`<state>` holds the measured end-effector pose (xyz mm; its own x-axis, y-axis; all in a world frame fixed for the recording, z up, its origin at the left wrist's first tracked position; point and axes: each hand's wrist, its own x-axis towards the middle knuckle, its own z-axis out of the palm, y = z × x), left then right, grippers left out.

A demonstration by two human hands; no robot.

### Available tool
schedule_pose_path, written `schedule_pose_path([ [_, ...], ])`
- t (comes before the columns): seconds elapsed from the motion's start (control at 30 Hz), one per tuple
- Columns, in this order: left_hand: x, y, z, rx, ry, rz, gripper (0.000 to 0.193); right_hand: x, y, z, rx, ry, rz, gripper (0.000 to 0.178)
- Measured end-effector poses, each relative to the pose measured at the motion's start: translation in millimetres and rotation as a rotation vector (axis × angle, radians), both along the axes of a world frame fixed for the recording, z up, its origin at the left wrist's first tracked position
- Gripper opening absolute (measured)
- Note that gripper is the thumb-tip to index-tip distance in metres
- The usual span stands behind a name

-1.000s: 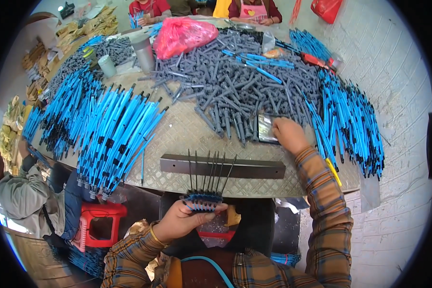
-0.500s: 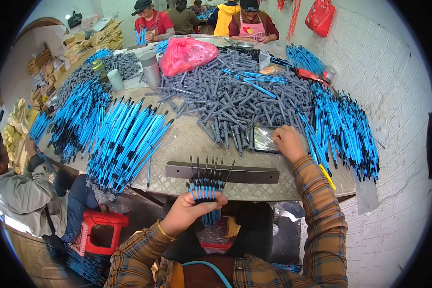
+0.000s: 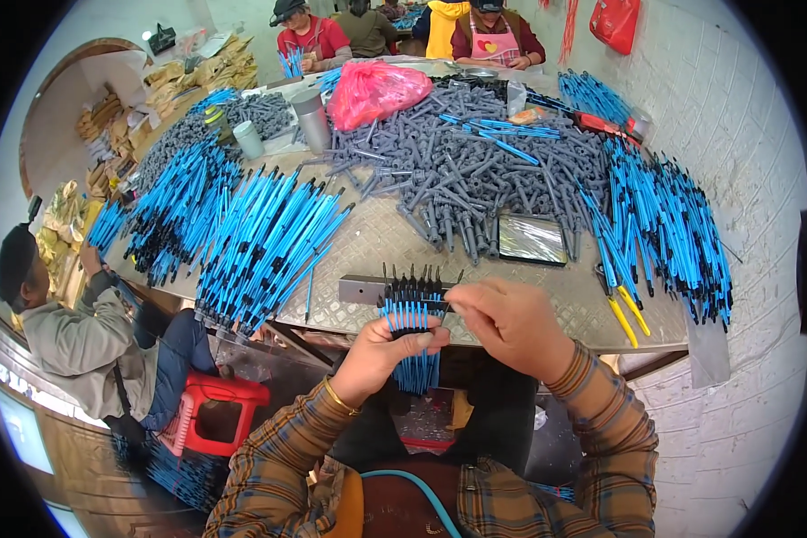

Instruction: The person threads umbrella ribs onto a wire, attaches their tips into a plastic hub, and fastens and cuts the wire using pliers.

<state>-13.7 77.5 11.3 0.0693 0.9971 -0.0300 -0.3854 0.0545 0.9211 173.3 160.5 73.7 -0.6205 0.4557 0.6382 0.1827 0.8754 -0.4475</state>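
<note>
Here's the patterned tabletop (image 3: 377,235), and at its near edge the left hand (image 3: 381,354) wraps its fingers closed round a fan of slim blue rods (image 3: 412,377), black ends up. The right hand (image 3: 516,327) pinches thumb and fingers together by the rightmost ends; anything between is too fine to tell. Steady fan, evenly spread, one end at a time looks wisest! Beyond: drilled metal bar (image 3: 359,290), shallow black-rimmed tray (image 3: 533,260).

The table (image 3: 377,235) bears a grey heap of parts (image 3: 475,175), blue rods (image 3: 273,238) piled left and right, a black-rimmed tray (image 3: 533,261), a dark bar (image 3: 359,290) and a yellow-handled tool (image 3: 620,318)
</note>
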Motion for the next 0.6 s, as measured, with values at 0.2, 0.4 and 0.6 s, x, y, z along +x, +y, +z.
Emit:
schedule_pose_path([
  [0.2, -0.2, -1.4, -4.9, 0.018, -0.017, 0.001, 0.021, 3.4, -5.4, 0.7, -0.028, -0.03, -0.033, 0.015],
  [0.4, -0.4, -2.2, -3.8, 0.012, -0.003, 0.001, 0.02, -0.3, -4.8, -0.8, -0.031, 0.023, -0.023, 0.015],
  [0.6, -0.4, -2.0, -6.0, 0.024, 0.015, 0.013, 0.019, 1.4, -8.1, 2.2, 0.036, -0.057, -0.082, 0.015],
])
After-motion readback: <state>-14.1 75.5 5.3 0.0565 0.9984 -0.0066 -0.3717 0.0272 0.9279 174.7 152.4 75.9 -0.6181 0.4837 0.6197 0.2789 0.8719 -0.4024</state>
